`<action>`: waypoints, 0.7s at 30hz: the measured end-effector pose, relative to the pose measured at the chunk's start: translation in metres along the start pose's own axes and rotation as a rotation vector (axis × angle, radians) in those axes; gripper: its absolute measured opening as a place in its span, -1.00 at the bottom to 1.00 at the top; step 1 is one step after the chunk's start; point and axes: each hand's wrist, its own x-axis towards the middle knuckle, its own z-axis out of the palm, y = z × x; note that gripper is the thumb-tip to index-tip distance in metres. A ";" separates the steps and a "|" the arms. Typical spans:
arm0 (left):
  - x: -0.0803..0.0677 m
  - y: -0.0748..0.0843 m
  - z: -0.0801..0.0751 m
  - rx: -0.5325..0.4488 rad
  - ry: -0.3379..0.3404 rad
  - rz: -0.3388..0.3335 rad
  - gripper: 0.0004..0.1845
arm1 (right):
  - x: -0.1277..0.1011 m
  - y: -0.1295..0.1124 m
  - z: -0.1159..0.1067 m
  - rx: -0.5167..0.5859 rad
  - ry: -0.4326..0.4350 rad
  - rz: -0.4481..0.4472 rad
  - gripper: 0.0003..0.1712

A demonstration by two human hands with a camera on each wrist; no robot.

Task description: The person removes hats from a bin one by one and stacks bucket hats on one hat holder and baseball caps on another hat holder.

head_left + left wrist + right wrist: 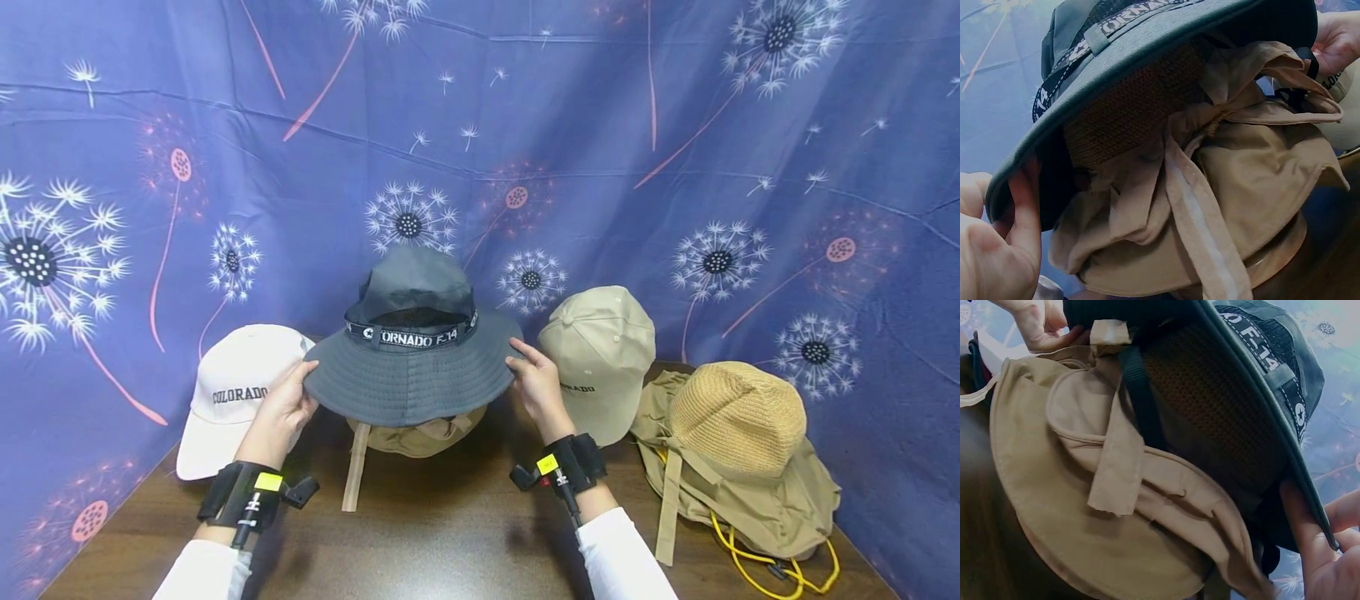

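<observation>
The left hand (281,408) and right hand (534,383) each pinch opposite brim edges of the grey bucket hat (412,354), held level, crown up, band lettering facing the person, over a tan hat (420,435) on the counter (435,533).

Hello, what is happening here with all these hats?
A person holds a grey bucket hat by its brim, left hand on one side and right hand on the other. It sits over a tan hat on the brown table. A white cap, a beige cap and a straw hat lie around.
</observation>
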 end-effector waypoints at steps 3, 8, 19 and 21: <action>0.000 -0.003 -0.002 -0.010 0.010 -0.022 -0.65 | -0.001 0.005 0.000 -0.014 0.020 0.016 -0.49; 0.001 -0.008 -0.004 -0.037 0.003 -0.035 -0.61 | 0.000 0.013 0.001 0.001 0.036 0.038 -0.49; -0.001 -0.022 -0.009 -0.022 -0.009 -0.051 -0.69 | -0.004 0.024 -0.001 0.010 0.034 0.076 -0.48; -0.001 -0.025 -0.010 0.002 -0.012 -0.051 -0.72 | -0.005 0.026 -0.001 0.023 0.029 0.084 -0.47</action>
